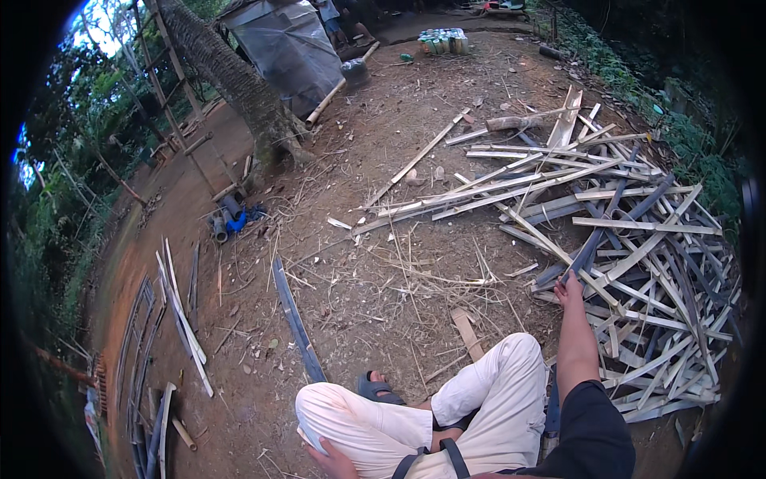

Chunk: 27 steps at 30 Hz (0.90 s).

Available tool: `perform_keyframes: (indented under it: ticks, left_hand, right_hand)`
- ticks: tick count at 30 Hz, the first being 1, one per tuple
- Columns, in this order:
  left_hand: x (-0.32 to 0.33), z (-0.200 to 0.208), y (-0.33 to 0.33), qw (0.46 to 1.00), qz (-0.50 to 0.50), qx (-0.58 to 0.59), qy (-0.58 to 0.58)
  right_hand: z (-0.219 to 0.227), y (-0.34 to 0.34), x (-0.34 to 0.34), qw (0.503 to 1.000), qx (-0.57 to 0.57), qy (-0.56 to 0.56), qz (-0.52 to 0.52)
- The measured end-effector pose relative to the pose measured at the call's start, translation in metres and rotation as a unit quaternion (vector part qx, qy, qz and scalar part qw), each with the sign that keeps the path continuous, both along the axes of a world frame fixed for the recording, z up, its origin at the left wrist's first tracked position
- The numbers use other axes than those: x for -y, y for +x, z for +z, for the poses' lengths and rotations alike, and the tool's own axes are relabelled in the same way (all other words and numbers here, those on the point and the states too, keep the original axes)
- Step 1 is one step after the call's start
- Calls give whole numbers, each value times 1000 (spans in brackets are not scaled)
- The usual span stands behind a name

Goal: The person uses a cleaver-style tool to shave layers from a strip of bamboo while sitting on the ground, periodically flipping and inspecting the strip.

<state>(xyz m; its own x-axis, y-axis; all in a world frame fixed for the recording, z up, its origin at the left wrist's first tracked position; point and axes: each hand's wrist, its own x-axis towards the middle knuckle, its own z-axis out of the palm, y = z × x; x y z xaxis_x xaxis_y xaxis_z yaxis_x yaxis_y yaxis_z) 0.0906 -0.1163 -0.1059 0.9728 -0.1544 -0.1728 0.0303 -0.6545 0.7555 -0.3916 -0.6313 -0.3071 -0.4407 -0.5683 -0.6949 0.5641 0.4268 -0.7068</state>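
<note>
My right hand reaches out to the right and is closed on the near end of a dark-skinned bamboo strip. That strip lies at the left side of a large tangled pile of split bamboo, pale on the inner faces and dark on the outer ones. Beside my bent left knee, my left hand rests against the trouser leg. Its thumb and fingers look apart, and nothing shows in them; part of it is cut off by the lower edge.
Long pale strips stretch left from the pile. A dark bamboo piece lies ahead of my left knee, and more strips lie farther left. Beyond are a tree trunk, a sheeted shelter, bundled goods and people.
</note>
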Motion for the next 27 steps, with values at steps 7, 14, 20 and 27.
perform_keyframes:
  ticks: [7,14,20,27]
  left_hand:
    - [-2,-13,-3,994,8,104,33]
    - [5,8,-10,999,23,44,21]
    - [8,6,-5,999,-2,38,24]
    - [-9,20,0,998,32,42,36]
  right_hand:
    - [49,-14,-14,993,45,-102,29]
    - [74,-51,-23,988,63,-127,62]
    - [65,-128,-24,968,120,-183,124]
    - [140,-104,-84,638,-711,122,267]
